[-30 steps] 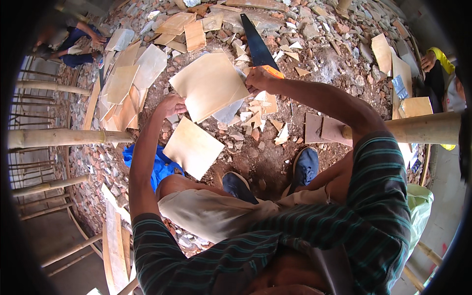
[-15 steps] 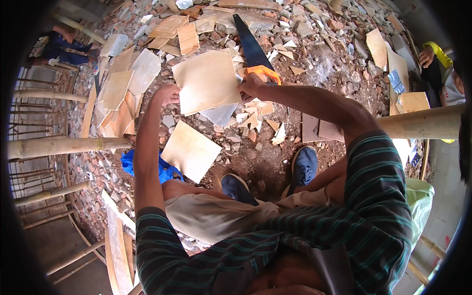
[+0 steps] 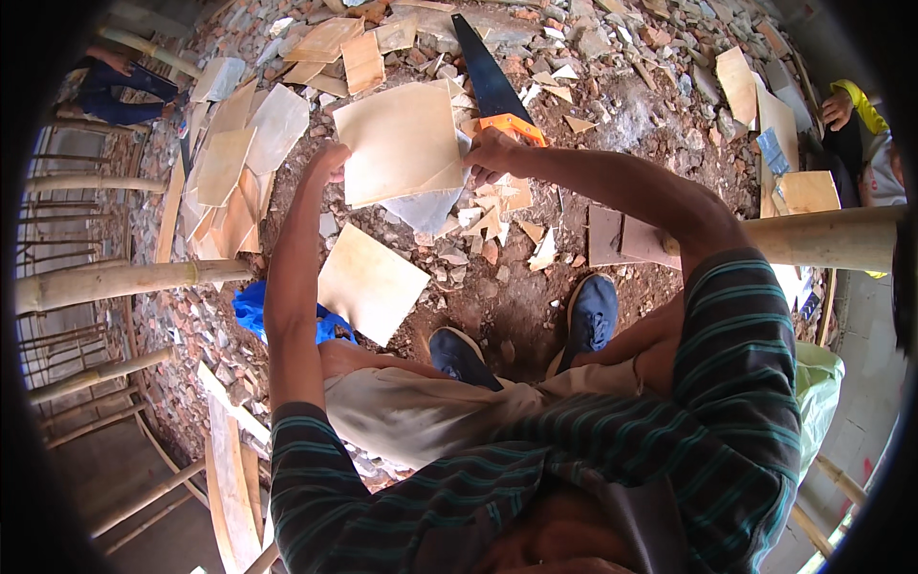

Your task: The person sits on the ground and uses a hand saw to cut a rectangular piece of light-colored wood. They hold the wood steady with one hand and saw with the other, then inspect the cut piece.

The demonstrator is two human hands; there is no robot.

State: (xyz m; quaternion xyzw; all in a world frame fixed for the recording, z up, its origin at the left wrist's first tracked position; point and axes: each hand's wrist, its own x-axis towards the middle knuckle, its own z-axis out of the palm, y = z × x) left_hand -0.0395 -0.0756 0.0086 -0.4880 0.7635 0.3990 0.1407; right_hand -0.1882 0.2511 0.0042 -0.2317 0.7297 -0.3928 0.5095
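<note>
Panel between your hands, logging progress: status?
Left hand at left edge of panel, right hand at right edge. Panel overlaps grey slab. Saw beside right hand.

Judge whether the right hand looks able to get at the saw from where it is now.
Probably yes: the orange handle of the saw lies just beyond the right hand, with nothing seen lying on it, though that hand is at the edge of the tan panel.

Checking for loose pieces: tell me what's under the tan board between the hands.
A grey slab juts from beneath the tan board; anything else there is covered.
</note>
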